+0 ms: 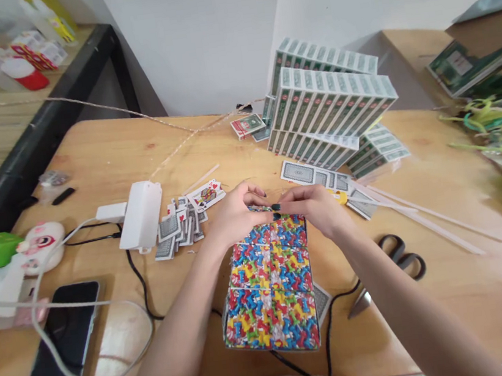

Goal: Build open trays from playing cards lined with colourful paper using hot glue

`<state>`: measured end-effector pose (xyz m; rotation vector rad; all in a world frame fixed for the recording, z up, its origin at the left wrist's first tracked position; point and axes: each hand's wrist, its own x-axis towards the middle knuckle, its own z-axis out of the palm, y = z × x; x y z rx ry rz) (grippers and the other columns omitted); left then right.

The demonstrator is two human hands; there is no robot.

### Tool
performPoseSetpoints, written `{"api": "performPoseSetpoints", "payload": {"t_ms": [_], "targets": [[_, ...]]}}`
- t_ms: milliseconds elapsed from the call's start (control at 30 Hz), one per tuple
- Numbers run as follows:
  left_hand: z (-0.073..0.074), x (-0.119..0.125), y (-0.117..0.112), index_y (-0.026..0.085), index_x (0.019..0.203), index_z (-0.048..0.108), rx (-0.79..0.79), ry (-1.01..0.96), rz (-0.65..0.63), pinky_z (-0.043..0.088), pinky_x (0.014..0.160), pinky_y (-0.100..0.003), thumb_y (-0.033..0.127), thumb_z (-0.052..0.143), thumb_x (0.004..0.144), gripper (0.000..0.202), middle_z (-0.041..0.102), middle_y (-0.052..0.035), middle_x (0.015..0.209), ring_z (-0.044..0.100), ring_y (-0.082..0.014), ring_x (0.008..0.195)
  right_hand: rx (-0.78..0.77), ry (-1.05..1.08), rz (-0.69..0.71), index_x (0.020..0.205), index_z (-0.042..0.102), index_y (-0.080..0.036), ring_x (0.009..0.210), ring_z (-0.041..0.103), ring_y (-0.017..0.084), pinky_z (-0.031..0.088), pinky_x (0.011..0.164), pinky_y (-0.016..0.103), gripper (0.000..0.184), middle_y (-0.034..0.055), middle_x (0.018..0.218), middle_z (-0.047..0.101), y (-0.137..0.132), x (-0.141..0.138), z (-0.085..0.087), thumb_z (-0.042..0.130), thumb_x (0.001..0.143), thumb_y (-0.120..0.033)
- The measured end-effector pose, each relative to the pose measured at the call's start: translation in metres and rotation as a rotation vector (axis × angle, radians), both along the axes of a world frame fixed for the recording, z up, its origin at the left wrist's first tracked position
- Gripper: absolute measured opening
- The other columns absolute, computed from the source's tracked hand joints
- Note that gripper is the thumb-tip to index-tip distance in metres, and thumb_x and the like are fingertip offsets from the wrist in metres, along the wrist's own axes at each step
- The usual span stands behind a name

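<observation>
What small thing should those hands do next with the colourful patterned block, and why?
I'd probably press along the far edge of the patterned block, as the fingertips of the left hand and right hand sit close together there, while neither hand touches the near end.

Ahead of the left hand [241, 214], bare tabletop [242, 159] allows passage as far as the card pack [247, 127]. Ahead of the right hand [317, 205], stacked card boxes [330, 106] obstruct, with cards [299, 173] lying before them. Left of the left hand: small cards [170, 226], then a white box [143, 217]. Between the forearms, a patterned box [270, 299] fills the lane. Right of the right hand, white strips [451, 235] cross; scissors [401, 259] lie beside that forearm.
</observation>
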<state>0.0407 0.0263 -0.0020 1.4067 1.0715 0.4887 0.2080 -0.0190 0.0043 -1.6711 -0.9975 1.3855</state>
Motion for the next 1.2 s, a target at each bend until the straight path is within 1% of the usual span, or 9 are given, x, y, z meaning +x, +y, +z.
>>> {"api": "performPoseSetpoints", "payload": {"t_ms": [133, 300, 500, 600, 667, 767, 833, 1067, 1200], "targets": [[-0.002, 0.0, 0.0, 0.017, 0.087, 0.052, 0.009, -0.022, -0.002, 0.044, 0.074, -0.03, 0.014, 0.072, 0.058, 0.036, 0.069, -0.0018, 0.084, 0.063, -0.0169, 0.079, 0.047, -0.13, 0.08, 0.058, 0.065, -0.017, 0.055, 0.048, 0.011, 0.036, 0.056, 0.026, 0.016, -0.0021, 0.056, 0.059, 0.001, 0.0, 0.005, 0.071, 0.06, -0.032], [-0.003, -0.001, -0.001, 0.018, 0.086, 0.053, 0.017, -0.031, -0.002, 0.044, 0.071, -0.028, 0.012, 0.071, 0.058, 0.034, 0.068, -0.0007, 0.084, 0.063, -0.0151, 0.076, 0.067, -0.225, 0.098, 0.058, 0.064, -0.017, 0.055, 0.049, 0.012, 0.035, 0.054, 0.026, 0.017, -0.0014, 0.056, 0.059, 0.0, -0.001, 0.006, 0.068, 0.062, -0.033], [-0.003, -0.001, -0.001, 0.017, 0.085, 0.053, 0.023, -0.031, -0.016, 0.044, 0.07, -0.027, 0.012, 0.072, 0.06, 0.032, 0.067, -0.0007, 0.084, 0.062, -0.0147, 0.077, 0.086, -0.2, 0.078, 0.058, 0.064, -0.017, 0.056, 0.05, 0.012, 0.037, 0.055, 0.026, 0.014, -0.001, 0.057, 0.06, -0.002, -0.002, 0.004, 0.067, 0.063, -0.03], [-0.004, -0.003, 0.001, 0.016, 0.087, 0.055, 0.057, -0.047, -0.05, 0.045, 0.074, -0.028, 0.013, 0.073, 0.061, 0.032, 0.066, -0.002, 0.087, 0.062, -0.0158, 0.084, 0.096, -0.171, 0.073, 0.058, 0.064, -0.017, 0.056, 0.05, 0.012, 0.038, 0.056, 0.026, 0.013, -0.0009, 0.059, 0.06, -0.003, -0.002, 0.002, 0.067, 0.063, -0.029], [-0.006, -0.005, 0.002, 0.016, 0.089, 0.056, 0.07, -0.07, -0.082, 0.045, 0.076, -0.028, 0.018, 0.073, 0.063, 0.031, 0.066, -0.0031, 0.089, 0.062, -0.0162, 0.087, 0.109, -0.148, 0.065, 0.058, 0.064, -0.018, 0.056, 0.05, 0.012, 0.039, 0.057, 0.026, 0.013, -0.0009, 0.059, 0.061, -0.003, -0.002, -0.001, 0.066, 0.063, -0.029], [-0.008, -0.005, 0.002, 0.015, 0.09, 0.057, 0.091, -0.083, -0.092, 0.045, 0.075, -0.028, 0.026, 0.068, 0.071, 0.024, 0.065, -0.0034, 0.089, 0.061, -0.0149, 0.084, 0.121, -0.127, 0.057, 0.058, 0.064, -0.018, 0.058, 0.05, 0.013, 0.039, 0.058, 0.026, 0.013, -0.001, 0.06, 0.061, -0.005, -0.002, -0.005, 0.066, 0.064, -0.03], [-0.008, -0.004, 0.002, 0.015, 0.088, 0.057, 0.115, -0.071, -0.081, 0.045, 0.073, -0.027, 0.027, 0.065, 0.074, 0.019, 0.064, -0.0028, 0.086, 0.06, -0.014, 0.08, 0.127, -0.12, 0.052, 0.059, 0.064, -0.018, 0.059, 0.05, 0.013, 0.039, 0.06, 0.027, 0.015, -0.0011, 0.061, 0.061, -0.005, -0.002, -0.007, 0.067, 0.064, -0.032], [-0.007, 0.0, 0.002, 0.016, 0.085, 0.058, 0.123, -0.068, -0.058, 0.044, 0.069, -0.026, 0.023, 0.066, 0.073, 0.016, 0.064, 0.0003, 0.076, 0.058, -0.0126, 0.072, 0.112, -0.072, 0.005, 0.06, 0.063, -0.018, 0.058, 0.049, 0.013, 0.037, 0.058, 0.027, 0.015, -0.002, 0.059, 0.059, -0.007, -0.004, -0.006, 0.068, 0.063, -0.032], [-0.009, 0.0, 0.001, 0.016, 0.09, 0.059, 0.168, -0.052, -0.086, 0.046, 0.073, -0.027, 0.024, 0.062, 0.078, 0.015, 0.065, -0.0013, 0.082, 0.061, -0.0137, 0.077, 0.142, -0.061, -0.016, 0.061, 0.063, -0.018, 0.058, 0.05, 0.013, 0.038, 0.058, 0.027, 0.016, -0.002, 0.059, 0.059, -0.009, -0.005, -0.009, 0.068, 0.064, -0.033]]}}
